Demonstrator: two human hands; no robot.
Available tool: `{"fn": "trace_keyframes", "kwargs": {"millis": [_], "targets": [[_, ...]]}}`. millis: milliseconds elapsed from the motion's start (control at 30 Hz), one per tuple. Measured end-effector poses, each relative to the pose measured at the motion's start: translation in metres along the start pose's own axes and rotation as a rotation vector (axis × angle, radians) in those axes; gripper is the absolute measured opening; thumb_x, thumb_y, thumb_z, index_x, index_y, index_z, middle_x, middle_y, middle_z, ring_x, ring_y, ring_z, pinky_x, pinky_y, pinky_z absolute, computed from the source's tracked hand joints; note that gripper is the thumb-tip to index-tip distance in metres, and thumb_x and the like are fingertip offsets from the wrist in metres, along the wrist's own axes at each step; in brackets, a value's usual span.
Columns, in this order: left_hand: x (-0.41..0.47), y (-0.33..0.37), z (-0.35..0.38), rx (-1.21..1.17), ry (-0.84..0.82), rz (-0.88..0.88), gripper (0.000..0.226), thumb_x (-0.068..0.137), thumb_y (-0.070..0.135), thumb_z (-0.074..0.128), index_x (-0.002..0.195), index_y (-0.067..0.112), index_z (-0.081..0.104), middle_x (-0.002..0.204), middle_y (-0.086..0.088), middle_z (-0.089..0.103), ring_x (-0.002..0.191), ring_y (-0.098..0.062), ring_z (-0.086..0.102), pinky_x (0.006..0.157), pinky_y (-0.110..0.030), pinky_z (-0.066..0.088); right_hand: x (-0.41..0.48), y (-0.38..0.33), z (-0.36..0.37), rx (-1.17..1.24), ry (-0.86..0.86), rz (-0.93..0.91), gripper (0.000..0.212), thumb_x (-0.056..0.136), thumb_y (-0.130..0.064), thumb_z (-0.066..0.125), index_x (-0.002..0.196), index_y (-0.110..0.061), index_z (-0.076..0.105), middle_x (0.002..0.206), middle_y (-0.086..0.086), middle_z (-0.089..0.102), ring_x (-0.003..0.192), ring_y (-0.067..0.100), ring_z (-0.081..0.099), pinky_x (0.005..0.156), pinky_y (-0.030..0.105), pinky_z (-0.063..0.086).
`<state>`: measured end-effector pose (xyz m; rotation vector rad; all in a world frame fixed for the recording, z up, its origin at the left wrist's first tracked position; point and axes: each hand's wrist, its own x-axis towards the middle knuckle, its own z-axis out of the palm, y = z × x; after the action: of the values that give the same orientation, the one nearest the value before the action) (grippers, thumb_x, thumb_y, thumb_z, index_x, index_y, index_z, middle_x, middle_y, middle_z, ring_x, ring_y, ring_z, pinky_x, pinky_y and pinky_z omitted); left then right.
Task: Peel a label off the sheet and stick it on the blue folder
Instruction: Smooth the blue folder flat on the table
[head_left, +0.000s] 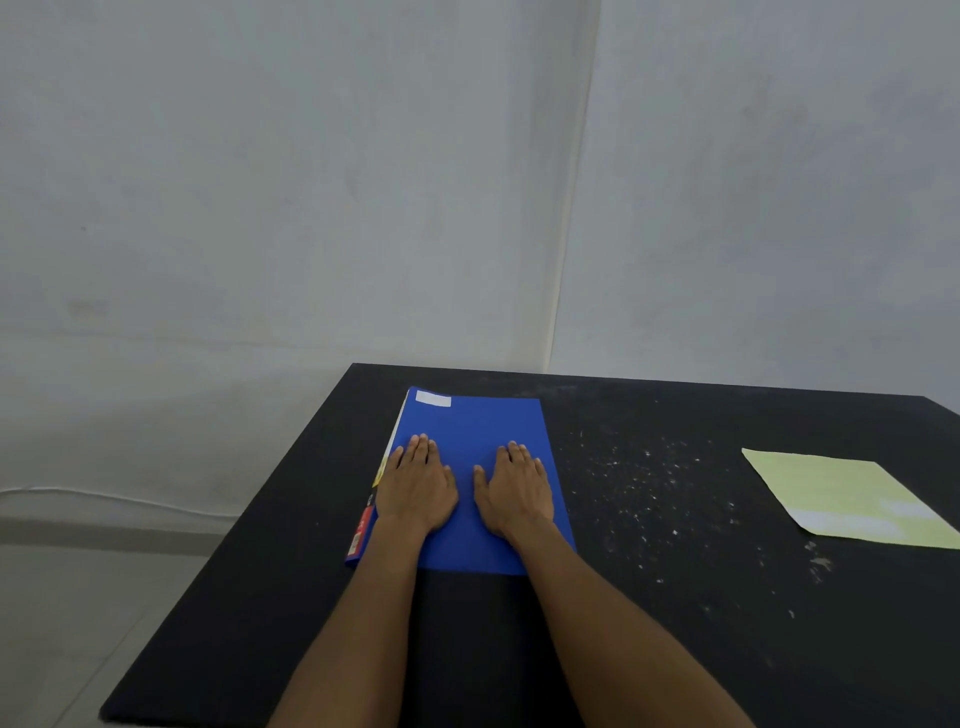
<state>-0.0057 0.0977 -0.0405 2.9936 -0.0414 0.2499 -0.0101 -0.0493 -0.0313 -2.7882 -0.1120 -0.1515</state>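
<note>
A blue folder (483, 426) lies closed on the black table (675, 597), left of the middle. A small white label (433, 399) sits on the folder's far left corner. My left hand (415, 483) rests flat, palm down, on the folder's left half, fingers slightly apart. Beside it, my right hand (514, 488) lies flat on the right half in the same way. Neither hand holds anything. A pale yellow-green label sheet (852, 499) lies flat at the table's right side, well away from both hands.
The folder's spine (363, 525) shows red and yellow print along its left edge. White specks are scattered over the table between the folder and the sheet. The table's left edge is close to the folder. Bare grey walls rise behind.
</note>
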Motion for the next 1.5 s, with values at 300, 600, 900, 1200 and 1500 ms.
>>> {"fn": "trace_keyframes", "kwargs": {"millis": [300, 600, 900, 1200, 1500], "targets": [[0.078, -0.003, 0.014, 0.002, -0.013, 0.009, 0.062, 0.106, 0.035, 0.024, 0.158, 0.002, 0.02, 0.167, -0.012, 0.021, 0.156, -0.023, 0.015, 0.128, -0.039, 0.01, 0.075, 0.01, 0.006, 0.026, -0.001, 0.007, 0.064, 0.1, -0.037, 0.031, 0.152, -0.001, 0.021, 0.162, 0.014, 0.021, 0.151, 0.026, 0.017, 0.125, 0.041, 0.012], [0.107, 0.001, 0.017, 0.019, -0.016, 0.003, 0.062, 0.106, 0.035, 0.024, 0.158, 0.002, 0.02, 0.167, -0.012, 0.02, 0.156, -0.023, 0.015, 0.128, -0.039, 0.012, 0.107, 0.015, 0.006, 0.045, -0.005, 0.014, 0.065, 0.099, -0.036, 0.032, 0.152, 0.0, 0.022, 0.161, 0.014, 0.022, 0.15, 0.026, 0.018, 0.125, 0.041, 0.013], [0.107, 0.002, 0.015, 0.028, -0.045, -0.008, 0.062, 0.106, 0.035, 0.023, 0.159, 0.002, 0.016, 0.168, -0.012, 0.016, 0.157, -0.023, 0.011, 0.128, -0.039, 0.008, 0.107, 0.014, 0.005, 0.027, -0.019, 0.01, 0.065, 0.099, -0.036, 0.032, 0.152, 0.0, 0.02, 0.162, 0.015, 0.021, 0.15, 0.026, 0.017, 0.125, 0.04, 0.011], [0.109, 0.004, 0.011, 0.007, -0.062, -0.015, 0.064, 0.107, 0.035, 0.022, 0.159, 0.001, 0.011, 0.169, -0.012, 0.009, 0.157, -0.023, 0.005, 0.128, -0.04, 0.006, 0.107, 0.015, 0.0, 0.047, -0.02, -0.007, 0.063, 0.1, -0.035, 0.033, 0.152, 0.0, 0.021, 0.161, 0.016, 0.021, 0.15, 0.027, 0.018, 0.125, 0.041, 0.012], [0.108, 0.036, -0.002, -0.027, -0.08, -0.014, 0.065, 0.107, 0.038, 0.02, 0.16, 0.001, 0.009, 0.169, -0.012, 0.006, 0.157, -0.022, 0.002, 0.128, -0.041, 0.002, 0.106, 0.044, -0.02, 0.015, 0.022, -0.056, 0.063, 0.102, -0.04, 0.031, 0.151, -0.002, 0.024, 0.161, 0.014, 0.024, 0.15, 0.025, 0.018, 0.124, 0.041, 0.013]]}}
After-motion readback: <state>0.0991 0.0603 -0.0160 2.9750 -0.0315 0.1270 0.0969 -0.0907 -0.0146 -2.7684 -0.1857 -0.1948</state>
